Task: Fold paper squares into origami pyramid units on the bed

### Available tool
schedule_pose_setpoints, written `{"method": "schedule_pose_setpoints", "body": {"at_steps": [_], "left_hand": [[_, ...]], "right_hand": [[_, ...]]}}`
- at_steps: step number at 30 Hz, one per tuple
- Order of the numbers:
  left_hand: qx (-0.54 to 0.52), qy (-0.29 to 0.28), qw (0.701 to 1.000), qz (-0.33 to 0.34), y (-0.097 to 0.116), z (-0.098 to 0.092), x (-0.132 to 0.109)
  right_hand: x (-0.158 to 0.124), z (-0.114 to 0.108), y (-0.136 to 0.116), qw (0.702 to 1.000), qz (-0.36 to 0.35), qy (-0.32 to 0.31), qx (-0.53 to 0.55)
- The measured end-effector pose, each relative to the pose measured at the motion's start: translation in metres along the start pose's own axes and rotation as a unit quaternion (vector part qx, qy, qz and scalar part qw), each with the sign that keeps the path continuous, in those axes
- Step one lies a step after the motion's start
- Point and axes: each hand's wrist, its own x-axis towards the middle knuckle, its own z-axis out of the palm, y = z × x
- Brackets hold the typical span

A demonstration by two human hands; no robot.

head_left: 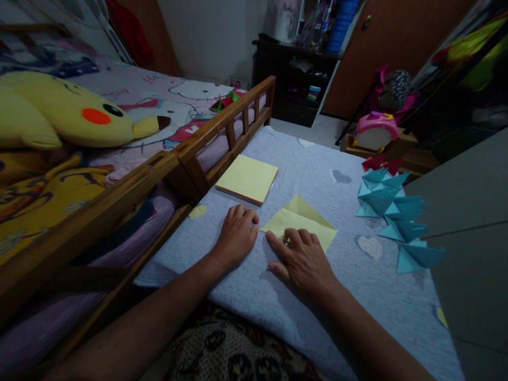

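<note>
Presently, we note a folded yellow sheet (307, 210) lying flat on the pale cloth (307, 169), ahead of the wearer and between the reach of both arms. One corner points away from us; two others point left and right. Of what shows, the longer line runs crosswise, from the left corner to the right one. The near edge is partly under the right hand (297, 254), so we cannot tell its full outline.

Key relation: the right hand is the nearer one, in contact. It lies palm down over the near side of the sheet, fingers spread, the index finger stretched toward the left corner. We see no grip by it. The left hand (239, 231) rests on the cloth just beyond that same corner, loosely curled, seemingly just clear of the paper; whether it encloses anything, we cannot tell. The hands are apart from each other, with the left corner lying about between them.

Surroundings: a stack of square paper (248, 177) sits farther out, ahead of the left hand and to the left of the sheet. Well to the right, we log a row of blue folded pieces (402, 228), with red folded pieces (383, 164) behind.
</note>
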Motion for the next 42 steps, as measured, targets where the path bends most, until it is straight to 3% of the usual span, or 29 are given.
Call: {"method": "schedule_pose_setpoints", "body": {"at_steps": [12,25,37,42], "left_hand": [[-0.028,-0.006,1.0,-0.011,0.001,-0.003,0.001],[0.046,-0.026,0.998,-0.04,0.012,0.003,0.002],[0.017,-0.017,0.999,-0.034,0.005,0.0,0.0],[0.023,-0.013,0.998,-0.049,0.012,0.003,0.002]], "right_hand": [[0.004,-0.002,-0.003,1.0,0.01,-0.003,-0.006],[0.002,-0.003,0.0,1.0,0.008,-0.022,0.011],[-0.002,-0.002,0.004,0.999,0.013,-0.003,0.038],[-0.002,0.001,0.004,0.999,0.008,0.006,0.038]]}}
